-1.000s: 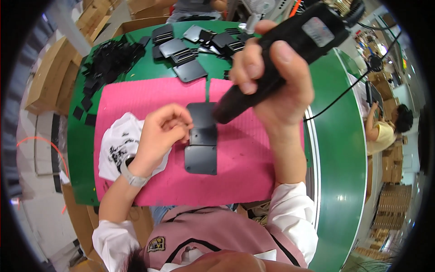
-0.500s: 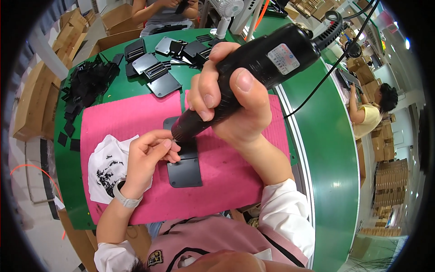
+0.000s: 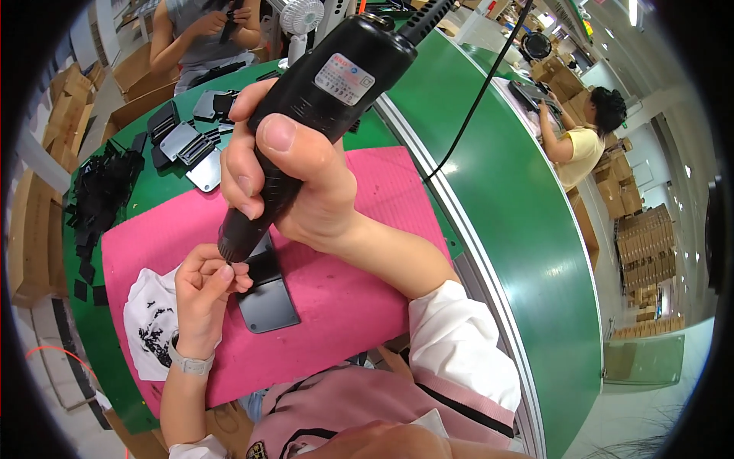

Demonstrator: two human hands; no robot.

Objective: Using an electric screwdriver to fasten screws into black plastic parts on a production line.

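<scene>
A black corded electric screwdriver (image 3: 306,92) slants down to the left, gripped by my right hand (image 3: 313,187) with fingers and thumb wrapped around its body. Its nose ends right at the fingertips of my left hand (image 3: 202,287). Those fingertips are pinched together under the nose; whatever lies between them is too small to make out. Beneath them is a dark, flat hinged plate piece (image 3: 269,307), partly covered by my hands and the tool. It rests on a pink ribbed mat (image 3: 344,306).
Beside my left wrist, a white sheet (image 3: 141,302) holds many tiny black pieces (image 3: 157,333). Black parts (image 3: 107,183) are heaped at the far left, near stacked plate assemblies (image 3: 183,145). A small fan (image 3: 302,15) stands behind. Co-workers sit across and at right. The tool's cord (image 3: 489,88) hangs at right.
The whole scene has shifted left in the picture as the view turned. Both hands stay together over the plate piece, with the screwdriver's nose still at my left fingertips.
</scene>
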